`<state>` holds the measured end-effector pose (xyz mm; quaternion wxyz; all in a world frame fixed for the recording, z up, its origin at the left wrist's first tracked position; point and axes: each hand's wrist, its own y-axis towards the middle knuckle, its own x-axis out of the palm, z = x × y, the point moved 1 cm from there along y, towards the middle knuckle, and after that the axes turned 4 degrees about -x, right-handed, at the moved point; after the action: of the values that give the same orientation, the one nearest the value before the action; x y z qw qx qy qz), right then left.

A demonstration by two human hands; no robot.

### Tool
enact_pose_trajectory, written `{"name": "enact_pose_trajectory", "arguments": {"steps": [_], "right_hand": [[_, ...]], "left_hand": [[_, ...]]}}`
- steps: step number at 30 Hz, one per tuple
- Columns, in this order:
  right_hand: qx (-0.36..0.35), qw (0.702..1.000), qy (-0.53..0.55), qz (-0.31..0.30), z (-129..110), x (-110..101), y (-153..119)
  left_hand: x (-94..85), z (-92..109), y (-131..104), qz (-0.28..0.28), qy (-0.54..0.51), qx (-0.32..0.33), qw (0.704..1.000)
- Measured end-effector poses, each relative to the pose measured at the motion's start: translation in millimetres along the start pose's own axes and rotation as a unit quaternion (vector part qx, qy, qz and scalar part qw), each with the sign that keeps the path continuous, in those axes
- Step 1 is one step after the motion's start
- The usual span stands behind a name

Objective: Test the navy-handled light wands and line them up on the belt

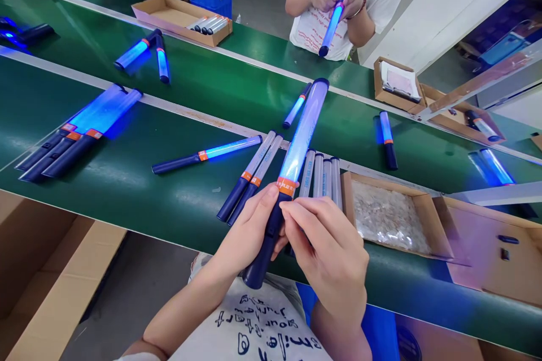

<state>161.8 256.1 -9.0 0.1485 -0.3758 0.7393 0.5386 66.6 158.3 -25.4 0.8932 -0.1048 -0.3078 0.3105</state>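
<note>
A light stick (305, 130) glows blue in front of me, tilted with its clear tube pointing up and away. My left hand (253, 225) is wrapped round its black handle (267, 242). Thumb and forefinger of my right hand (328, 242) are pinched together beside the handle, just below the orange band (288, 185); anything between those fingertips is too small to make out. To the left of the held stick, two unlit light sticks (254, 177) lie side by side on the green bench (178, 203). Several more clear tubes (319, 175) lie behind my right hand, partly hidden.
Lit sticks (95, 124) lie grouped at the left, and one lit stick (207, 155) lies nearer. A cardboard tray (442, 237) holding small clear pieces stands at the right. Across the bench, a co-worker's hands (339, 0) hold another lit stick. A white rail (186, 113) divides the bench.
</note>
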Motion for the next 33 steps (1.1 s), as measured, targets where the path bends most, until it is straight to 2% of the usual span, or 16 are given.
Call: {"name": "enact_pose_trajectory", "arguments": {"steps": [9,13,15,18,25,33], "right_hand": [[0.022,1.000,0.006,0.012,-0.5,0.5,-2.7],[0.065,0.996,0.044,0.031,3.2,1.1,-3.8],[0.066,0.996,0.049,0.039,4.1,1.7,-4.3],[0.046,0.997,0.040,0.054,4.4,2.8,-4.7],[0.039,0.999,0.007,0.001,7.3,7.5,-0.4],[0.038,0.999,-0.018,-0.026,5.1,3.7,3.1]], "left_hand": [[0.0,-2.9,3.1,-0.014,-0.019,-0.015,1.000],[4.2,-0.1,0.0,0.017,-0.042,-0.022,0.999],[5.9,0.9,-1.7,0.034,-0.047,-0.028,0.998],[6.4,0.6,-1.7,0.011,-0.040,-0.032,0.999],[1.5,-2.8,5.2,-0.026,-0.033,-0.010,0.999],[1.5,-3.8,5.7,-0.026,-0.034,0.019,0.999]]}}
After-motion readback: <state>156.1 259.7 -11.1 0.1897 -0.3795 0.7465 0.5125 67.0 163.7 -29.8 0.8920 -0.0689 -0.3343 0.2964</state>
